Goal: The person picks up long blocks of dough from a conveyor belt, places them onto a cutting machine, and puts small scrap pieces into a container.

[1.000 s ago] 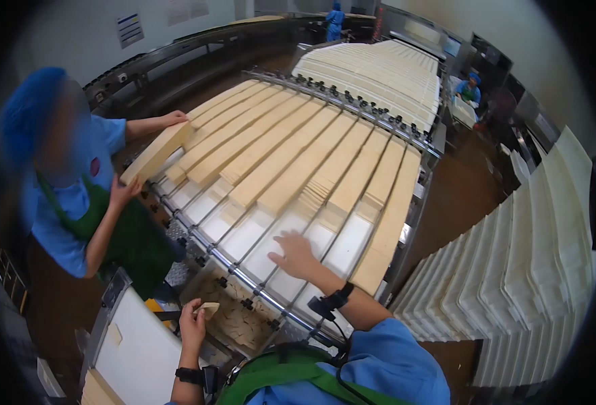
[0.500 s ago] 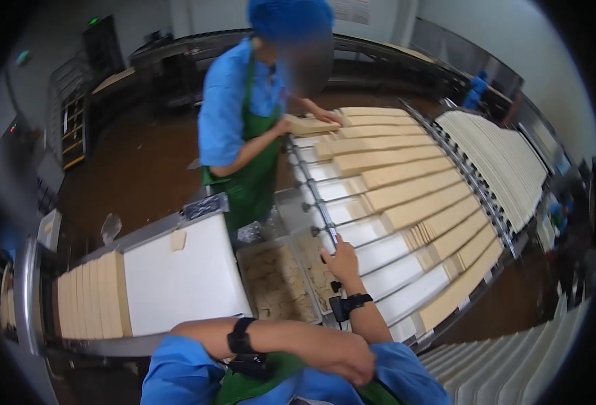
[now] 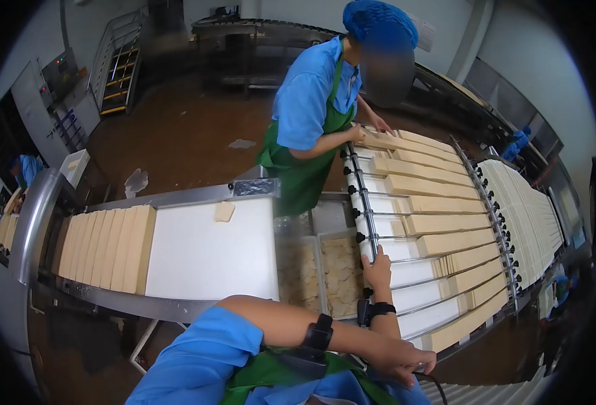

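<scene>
**Head view: a hand resting on the rail of the wafer lanes**

Closest in, the person's left arm crosses the green apron, and the left hand (image 3: 406, 366) sits curled low beside a black cable; I cannot tell whether it grips anything. Just beyond, the right hand (image 3: 377, 265) lies flat and released against the metal rail (image 3: 364, 226), fingers pointing up along it, holding nothing. It touches the rail at the edge of the white lanes (image 3: 419, 297), just beside a steel bin (image 3: 319, 266) of broken scraps (image 3: 343, 277).

The tan stacks (image 3: 446, 241) lie in long, square-edged rows, one to a lane, each built of thin sheets set on edge. They look dry and brittle, and the jagged scraps bear that out. To my eye, handling here wants a light, flat touch: press a row evenly from its end, keep it straight between the guide rods, and avoid pinching corners.

To the left, a smooth white belt surface (image 3: 203, 256) carries one loose piece (image 3: 224, 211) and a packed block of slabs (image 3: 105, 248). Across the lanes, a co-worker (image 3: 308, 115) in blue with a green apron has both hands on the far stacks. Behind, a wider conveyor (image 3: 524, 209) bears pale, close-set rows, and yellow-edged stairs (image 3: 117, 67) rise at the back wall.
</scene>
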The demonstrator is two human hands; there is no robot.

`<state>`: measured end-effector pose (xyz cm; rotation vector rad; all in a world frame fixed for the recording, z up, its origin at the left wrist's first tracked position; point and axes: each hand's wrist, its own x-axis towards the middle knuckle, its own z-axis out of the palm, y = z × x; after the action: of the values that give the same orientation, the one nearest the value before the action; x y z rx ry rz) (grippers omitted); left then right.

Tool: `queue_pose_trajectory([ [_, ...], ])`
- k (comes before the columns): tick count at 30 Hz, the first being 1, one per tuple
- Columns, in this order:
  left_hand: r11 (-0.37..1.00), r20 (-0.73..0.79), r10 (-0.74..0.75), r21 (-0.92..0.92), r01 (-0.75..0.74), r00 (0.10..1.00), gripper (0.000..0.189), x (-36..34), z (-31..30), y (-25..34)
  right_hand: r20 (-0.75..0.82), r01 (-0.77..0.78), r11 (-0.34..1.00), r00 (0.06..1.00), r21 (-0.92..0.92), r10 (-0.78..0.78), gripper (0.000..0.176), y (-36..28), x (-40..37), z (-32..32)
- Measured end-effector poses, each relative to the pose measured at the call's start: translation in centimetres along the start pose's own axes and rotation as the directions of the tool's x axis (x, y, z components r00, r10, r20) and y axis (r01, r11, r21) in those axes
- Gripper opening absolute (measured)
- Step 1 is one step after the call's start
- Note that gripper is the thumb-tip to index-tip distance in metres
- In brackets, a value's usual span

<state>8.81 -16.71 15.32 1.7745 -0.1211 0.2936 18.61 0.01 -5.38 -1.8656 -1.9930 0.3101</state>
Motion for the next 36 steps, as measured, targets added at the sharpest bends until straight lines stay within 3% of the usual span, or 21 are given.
queue_pose_trajectory([
  [1, 1.0, -0.01, 0.003, -0.011, -0.003, 1.0, 0.024, 0.2, 0.1, -0.4, 0.006, -0.005, 1.0, 1.0, -0.002, 0.005, 0.071, 0.0, 0.1, 0.0],
  [4, 0.915, -0.032, 0.315, 0.276, -0.294, 0.949, 0.026, 1.3, 1.2, -3.8, -0.003, -0.001, 1.0, 1.0, 0.009, 0.001, 0.071, -0.3, 0.0, -0.3],
  [7, 0.921, -0.11, 0.183, 0.365, -0.131, 0.977, 0.025, 1.1, 0.5, -5.5, -0.02, 0.011, 1.0, 1.0, 0.009, -0.011, 0.07, -0.6, -0.1, -0.5],
  [10, 0.933, 0.196, 0.126, 0.311, -0.183, 0.973, 0.024, -0.4, -1.5, -6.6, -0.009, 0.005, 1.0, 1.0, -0.001, -0.005, 0.07, -0.6, -0.1, -0.4],
  [12, 0.969, 0.33, 0.068, 0.204, -0.141, 0.942, 0.028, -2.7, -1.4, -5.7, -0.034, 0.026, 0.999, 0.999, -0.026, -0.027, 0.07, 0.4, 0.3, 0.4],
  [14, 0.983, 0.415, 0.023, 0.158, -0.097, 0.91, 0.03, -5.0, -1.9, -5.3, -0.094, 0.037, 0.999, 0.995, 0.019, -0.035, 0.069, 0.3, 0.2, 0.6],
  [16, 0.999, 0.365, -0.009, -0.029, 0.021, 0.931, 0.029, -8.0, -2.7, -6.1, -0.018, -0.018, 0.999, 1.0, 0.041, 0.019, 0.07, -0.7, 0.1, -0.8],
  [18, 0.965, 0.132, -0.237, -0.087, 0.249, 0.963, 0.037, -11.2, -3.6, -6.4, -0.062, -0.022, 0.997, 0.998, 0.071, 0.026, 0.07, -0.5, -0.2, -0.6],
  [20, 0.89, -0.203, -0.453, -0.039, 0.455, 0.868, 0.04, -14.7, -4.6, -7.9, -0.133, 0.059, 0.997, 0.99, 0.049, -0.052, 0.066, 0.4, -0.3, 0.1],
  [21, 0.878, -0.394, -0.475, -0.148, 0.456, 0.787, 0.037, -16.8, -4.6, -9.4, -0.103, 0.013, 0.999, 0.995, 0.051, -0.008, 0.065, -0.2, -0.6, -0.8],
  [23, 0.827, -0.762, -0.301, 0.091, 0.555, 0.573, 0.029, -21.6, -3.8, -13.6, -0.067, -0.037, 0.998, 0.997, 0.048, 0.04, 0.064, -0.9, -0.8, -1.7],
  [25, 0.637, -0.886, -0.29, 0.104, 0.764, 0.362, 0.02, -24.8, -1.5, -14.3, -0.046, -0.041, 0.998, 0.998, 0.04, 0.043, 0.065, -0.9, -0.8, -1.6],
  [27, 0.585, -0.916, -0.233, 0.135, 0.8, 0.326, 0.017, -27.7, 0.8, -16.8, -0.051, -0.029, 1.0, 0.998, 0.007, 0.029, 0.066, 0.0, -0.7, -0.7],
  [29, 0.517, -0.899, -0.09, 0.326, 0.792, 0.429, 0.016, -29.5, 2.9, -17.9, -0.067, -0.024, 1.0, 0.997, -0.003, 0.024, 0.068, -0.3, -0.6, -0.8],
  [32, 0.432, -0.938, -0.057, 0.286, 0.855, 0.342, 0.017, -29.7, 4.6, -16.5, -0.05, -0.027, 1.0, 0.998, 0.006, 0.027, 0.072, -0.7, -0.5, -1.0],
  [36, 0.441, -0.93, 0.006, 0.332, 0.834, 0.367, 0.014, -30.1, 4.5, -17.7, -0.054, -0.036, 0.999, 0.998, -0.015, 0.035, 0.075, -1.0, -0.7, -1.5],
])
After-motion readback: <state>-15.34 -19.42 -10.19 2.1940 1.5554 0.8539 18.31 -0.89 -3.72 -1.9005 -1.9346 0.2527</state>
